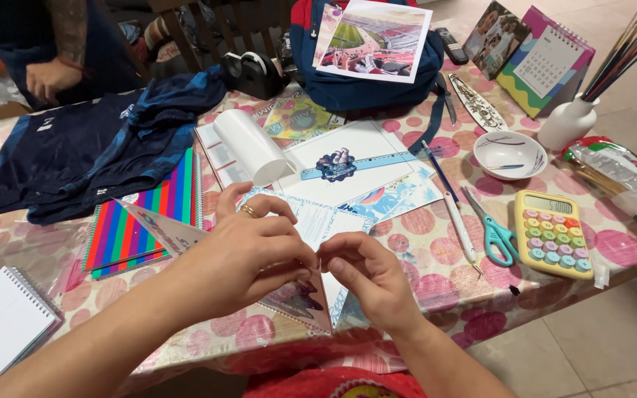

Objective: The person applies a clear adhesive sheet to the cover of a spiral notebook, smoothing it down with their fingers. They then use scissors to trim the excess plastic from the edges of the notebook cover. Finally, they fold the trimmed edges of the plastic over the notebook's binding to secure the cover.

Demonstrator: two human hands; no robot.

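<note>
Folding: your hands meet on a printed paper sheet, creased into a point near the table's front edge.
Left hand: your fingers are curled narrow, thumb and fingertips pinching the fold; a gold ring sits on one finger.
Right hand: your fingers are bent close, nipping the same crease from the other side.
Sheet's place: on the pink-dotted tablecloth, right of the striped notebook, with one pointed flap over that notebook.
Behind the sheet: a white paper roll, a blue ruler over white paper with a blue emblem.
Right of the sheet: a white pen, teal-handled scissors, then a yellow calculator with pastel round keys.
Further right of the sheet: a clear, crinkled packet with a red end.
Far behind the sheet: a white bowl, a white vase of sticks, a slanted desk calendar, a blue bag with a glossy photo print.
Left of the sheet: dark blue clothing, a white spiral pad.
</note>
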